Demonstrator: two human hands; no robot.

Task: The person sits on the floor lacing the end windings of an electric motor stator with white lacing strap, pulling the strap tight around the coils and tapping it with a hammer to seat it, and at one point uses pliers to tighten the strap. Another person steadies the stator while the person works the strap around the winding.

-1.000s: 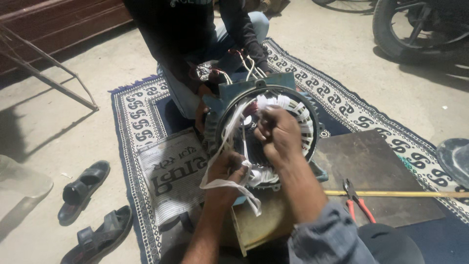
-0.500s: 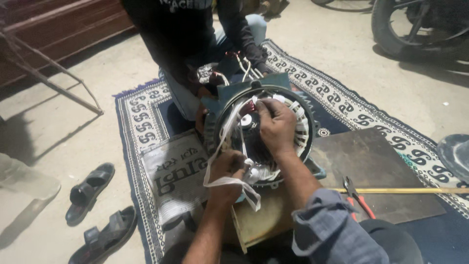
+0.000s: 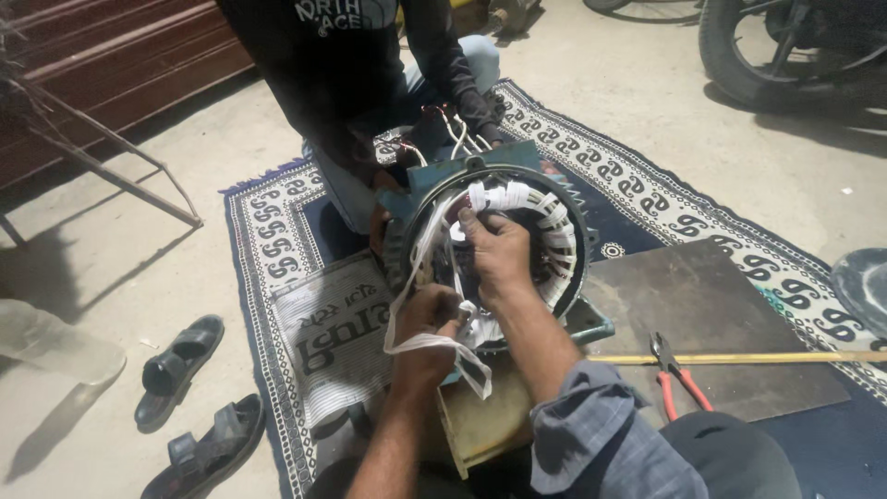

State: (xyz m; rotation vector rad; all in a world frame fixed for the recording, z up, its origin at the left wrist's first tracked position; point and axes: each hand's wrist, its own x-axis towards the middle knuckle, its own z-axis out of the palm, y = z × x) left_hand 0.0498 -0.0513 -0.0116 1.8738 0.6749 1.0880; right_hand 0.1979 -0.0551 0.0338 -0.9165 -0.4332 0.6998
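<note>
Both hands (image 3: 430,319) (image 3: 499,254) stay on the motor stator (image 3: 554,231), tape (image 3: 416,344) still gripped.

Round teal painted-metal motor stator (image 3: 554,185) with matt white cloth tape (image 3: 434,344); woven patterned blue rug (image 3: 277,240); dull dark metal sheet (image 3: 702,314); rough concrete floor (image 3: 166,120).

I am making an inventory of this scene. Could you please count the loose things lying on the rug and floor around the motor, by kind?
Sandals: 2
Pliers with red handles: 1
Long yellow stick: 1
Printed sack: 1
Dark flat board: 1
Total: 6
</note>
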